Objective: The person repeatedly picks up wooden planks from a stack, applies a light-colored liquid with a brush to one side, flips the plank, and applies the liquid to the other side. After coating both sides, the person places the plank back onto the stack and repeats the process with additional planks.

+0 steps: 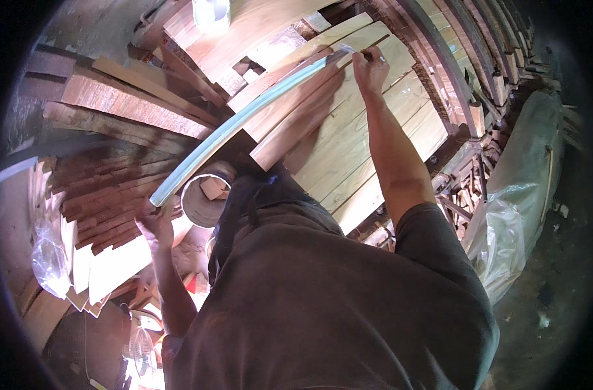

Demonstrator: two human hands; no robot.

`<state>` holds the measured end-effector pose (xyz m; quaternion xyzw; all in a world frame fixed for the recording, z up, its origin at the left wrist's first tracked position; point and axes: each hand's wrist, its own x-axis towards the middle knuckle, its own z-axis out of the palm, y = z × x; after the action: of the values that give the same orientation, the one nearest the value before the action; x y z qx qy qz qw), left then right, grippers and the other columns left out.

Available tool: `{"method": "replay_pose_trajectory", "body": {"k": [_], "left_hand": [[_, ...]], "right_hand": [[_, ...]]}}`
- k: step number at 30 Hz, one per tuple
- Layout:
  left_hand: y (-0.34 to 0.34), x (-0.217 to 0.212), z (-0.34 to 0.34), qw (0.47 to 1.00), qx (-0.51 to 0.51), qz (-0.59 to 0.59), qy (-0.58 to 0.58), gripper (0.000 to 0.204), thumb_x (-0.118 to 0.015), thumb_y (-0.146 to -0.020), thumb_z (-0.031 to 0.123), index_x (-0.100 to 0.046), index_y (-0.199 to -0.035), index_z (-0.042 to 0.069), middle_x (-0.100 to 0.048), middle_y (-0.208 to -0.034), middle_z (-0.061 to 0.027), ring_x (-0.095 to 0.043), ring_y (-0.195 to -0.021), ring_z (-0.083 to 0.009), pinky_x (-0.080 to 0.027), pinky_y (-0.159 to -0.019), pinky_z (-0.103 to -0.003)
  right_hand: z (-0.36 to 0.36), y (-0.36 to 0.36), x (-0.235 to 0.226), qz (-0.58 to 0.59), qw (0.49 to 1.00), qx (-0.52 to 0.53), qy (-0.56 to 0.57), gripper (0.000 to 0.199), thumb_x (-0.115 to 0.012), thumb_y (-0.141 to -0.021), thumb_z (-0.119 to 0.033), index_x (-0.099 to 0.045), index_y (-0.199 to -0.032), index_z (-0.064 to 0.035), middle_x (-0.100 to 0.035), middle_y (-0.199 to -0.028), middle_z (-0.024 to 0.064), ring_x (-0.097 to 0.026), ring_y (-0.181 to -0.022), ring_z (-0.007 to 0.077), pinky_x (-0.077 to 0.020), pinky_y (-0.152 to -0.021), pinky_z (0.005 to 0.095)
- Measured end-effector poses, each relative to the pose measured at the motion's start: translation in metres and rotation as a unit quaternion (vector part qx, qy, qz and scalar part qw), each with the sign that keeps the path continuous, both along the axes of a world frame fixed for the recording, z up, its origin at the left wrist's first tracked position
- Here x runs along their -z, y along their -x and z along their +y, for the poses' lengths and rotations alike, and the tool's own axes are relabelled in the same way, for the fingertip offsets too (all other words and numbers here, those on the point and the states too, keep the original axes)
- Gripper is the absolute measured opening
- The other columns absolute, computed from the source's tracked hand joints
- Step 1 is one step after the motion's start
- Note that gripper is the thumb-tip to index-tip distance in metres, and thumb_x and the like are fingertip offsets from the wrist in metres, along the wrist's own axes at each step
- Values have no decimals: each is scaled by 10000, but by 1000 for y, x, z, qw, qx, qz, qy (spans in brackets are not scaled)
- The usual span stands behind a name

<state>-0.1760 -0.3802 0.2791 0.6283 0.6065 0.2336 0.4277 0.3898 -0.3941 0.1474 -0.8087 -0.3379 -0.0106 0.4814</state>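
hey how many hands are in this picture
2: the left hand at the lower end of the blue-green strip, the right hand near its upper end.

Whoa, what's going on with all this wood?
A person in a dark cloth shirt holds one end of a long, narrow, pale-blue strip in the left hand. The right hand is by its far end; exactly what it grips is hard to tell. Flat, pale wooden planks lie beside the strip, and a round white bucket stands near the left hand.

On our left we see stacked brown boards [118, 201], with crumpled clear plastic [48, 260] near them. On our right we see long plastic sheeting [524, 172] beside jumbled wood scraps [468, 200]
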Motion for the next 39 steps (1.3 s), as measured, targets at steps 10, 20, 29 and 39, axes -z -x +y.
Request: {"method": "replay_pose_trajectory", "body": {"k": [10,20,29,39], "left_hand": [[-1,5,-1,998,-37,-35,35,266,-794,-802,74,-686,-1018,-36,-717,-871,-64,-664,-768,-138,-540,-703,-277],[5,11,17,998,-26,-52,13,314,-807,-784,39,-674,-1054,-54,-704,-921,-92,-653,-810,-151,-561,-752,-291],[7,15,27,999,-12,-42,28,258,-772,-808,17,-679,-1027,-83,-717,-899,-113,-689,-803,-169,-579,-740,-307],[12,17,46,999,2,-17,32,340,-801,-800,92,-680,-1103,-4,-731,-924,-60,-657,-807,-99,-544,-716,-262]], "right_hand": [[-51,-48,2,485,810,266,-196,164,-653,-791,-111,-543,-697,-31,-527,-595,85,-474,-432,172,-352,-369,296],[-17,-34,-25,489,840,178,-157,165,-634,-836,-101,-544,-713,-38,-531,-581,76,-466,-403,151,-287,-336,278],[-15,55,-62,438,892,82,-72,178,-630,-769,-86,-526,-634,-35,-517,-555,62,-442,-422,124,-304,-388,275],[4,229,-142,503,856,-120,-7,151,-620,-776,-10,-562,-641,-42,-533,-581,32,-452,-494,75,-337,-455,231]]}}
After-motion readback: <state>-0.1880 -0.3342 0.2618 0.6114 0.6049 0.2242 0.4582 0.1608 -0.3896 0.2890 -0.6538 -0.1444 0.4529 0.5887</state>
